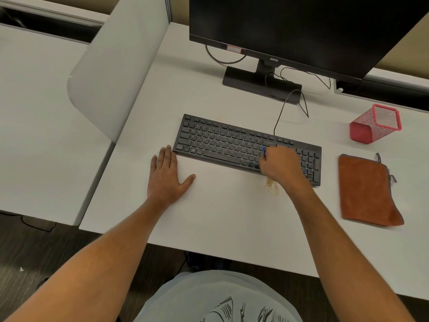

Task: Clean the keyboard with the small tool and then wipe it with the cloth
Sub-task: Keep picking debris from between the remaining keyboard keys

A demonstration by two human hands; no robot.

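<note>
A black keyboard (pixel 222 142) lies across the middle of the white desk (pixel 220 217). My right hand (pixel 279 162) rests over the keys right of centre, shut on a small blue tool (pixel 264 151) whose tip shows at my fingers. My left hand (pixel 168 176) lies flat on the desk with fingers spread, its fingertips touching the keyboard's left front corner. A small pile of tan crumbs (pixel 271 184) sits on the desk just in front of the keyboard, under my right wrist. An orange-brown cloth (pixel 366 189) lies flat to the right of the keyboard.
A black monitor (pixel 301 31) on its stand (pixel 260 83) is behind the keyboard, with cables trailing to it. A red mesh pen holder (pixel 376 123) lies on its side at the back right. A white divider panel (pixel 116 70) borders the desk on the left.
</note>
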